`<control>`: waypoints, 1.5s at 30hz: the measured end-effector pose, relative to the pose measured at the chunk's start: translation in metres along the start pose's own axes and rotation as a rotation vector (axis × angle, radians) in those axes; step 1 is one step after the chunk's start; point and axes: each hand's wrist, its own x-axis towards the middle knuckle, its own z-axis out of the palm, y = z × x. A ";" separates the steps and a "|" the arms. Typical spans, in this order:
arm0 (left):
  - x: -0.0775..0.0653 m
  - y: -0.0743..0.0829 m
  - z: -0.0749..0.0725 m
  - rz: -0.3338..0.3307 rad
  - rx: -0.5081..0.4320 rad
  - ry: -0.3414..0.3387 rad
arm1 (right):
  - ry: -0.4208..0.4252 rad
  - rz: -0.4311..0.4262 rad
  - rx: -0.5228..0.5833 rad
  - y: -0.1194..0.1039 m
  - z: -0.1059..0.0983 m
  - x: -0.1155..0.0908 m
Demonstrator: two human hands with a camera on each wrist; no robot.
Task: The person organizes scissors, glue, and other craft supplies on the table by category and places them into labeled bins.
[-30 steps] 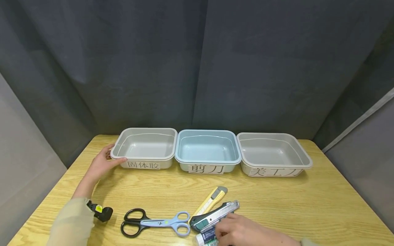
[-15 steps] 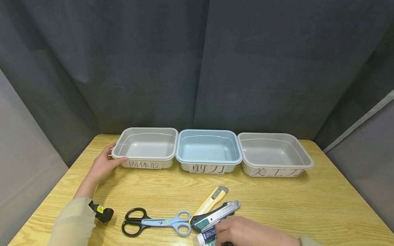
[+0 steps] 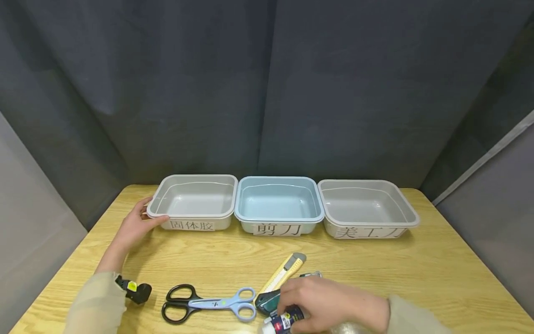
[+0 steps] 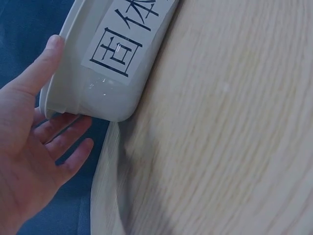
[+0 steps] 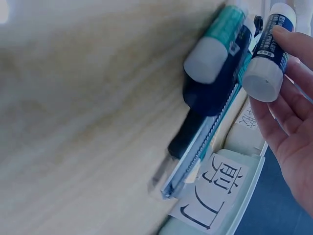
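Observation:
My right hand (image 3: 323, 301) grips a glue stick (image 5: 268, 54) with a dark blue label and white ends, thumb on one side and fingers behind. A second glue stick (image 5: 215, 51), green-banded, lies below it in the right wrist view. Partly covered by that hand in the head view is a dark green utility knife (image 3: 267, 302); a yellow utility knife (image 3: 283, 273) lies just beyond. At the left, my left hand (image 3: 135, 225) holds the corner of a grey bin (image 4: 110, 98), its thumb on the front rim and fingers at the side.
A light blue bin (image 3: 278, 219) and another grey bin (image 3: 371, 224) continue the row along the back, all with paper labels. Black-handled scissors (image 3: 177, 304) and light blue scissors (image 3: 221, 303) overlap at the front of the wooden table (image 3: 200, 260). A dark curtain (image 3: 167, 93) hangs behind.
My right hand has taken hold of the glue stick and raised it slightly, now overlapping more of the dark green utility knife. The left hand keeps its place on the grey bin.

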 end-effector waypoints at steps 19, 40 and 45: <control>0.001 0.001 -0.001 0.018 0.005 -0.009 | -0.059 0.026 -0.125 0.025 -0.015 0.044; -0.001 -0.001 0.002 0.031 -0.080 -0.006 | 0.003 0.143 -0.203 0.053 -0.014 0.083; 0.000 -0.004 0.004 0.038 -0.101 0.000 | 0.048 0.173 -0.216 0.059 -0.019 0.093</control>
